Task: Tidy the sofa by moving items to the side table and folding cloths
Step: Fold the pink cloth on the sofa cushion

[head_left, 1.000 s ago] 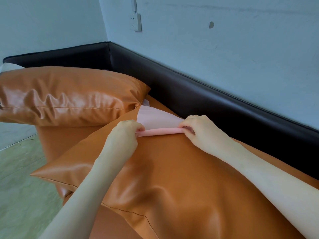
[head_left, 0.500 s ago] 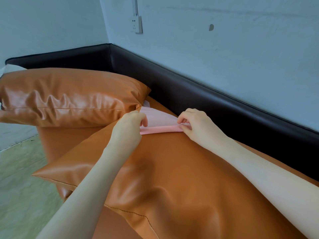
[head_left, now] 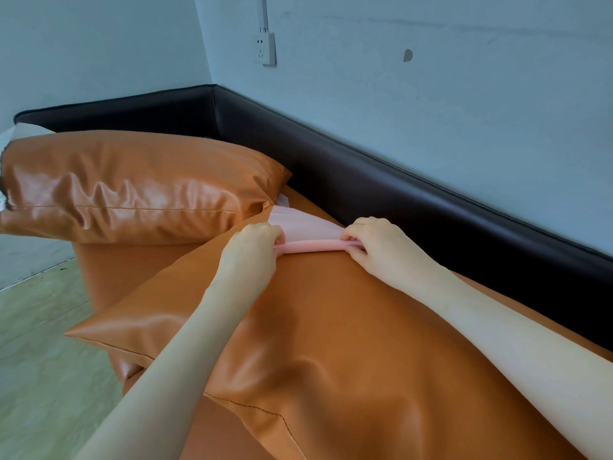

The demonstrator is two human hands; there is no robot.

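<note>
A pale pink cloth [head_left: 303, 227] lies on top of a large orange leather cushion [head_left: 331, 327] on the sofa. Its near edge is rolled or folded into a narrow pink band [head_left: 311, 245]. My left hand [head_left: 252, 250] pinches the left end of that band with curled fingers. The right end is pinched by my right hand [head_left: 374, 242]. The far part of the cloth spreads flat toward the gap between the two cushions, and its far end is hidden there.
A second orange cushion [head_left: 132, 187] lies at the left, against the sofa's black backrest [head_left: 365, 180]. A bit of white cloth [head_left: 26, 131] shows behind it. The wall holds a socket [head_left: 265, 49]. Pale green floor [head_left: 39, 360] lies to the left.
Both hands lifted off and shifted slightly up the cloth half a second ago; now they grip the rolled pink edge again, which sits a little farther up the cloth.
</note>
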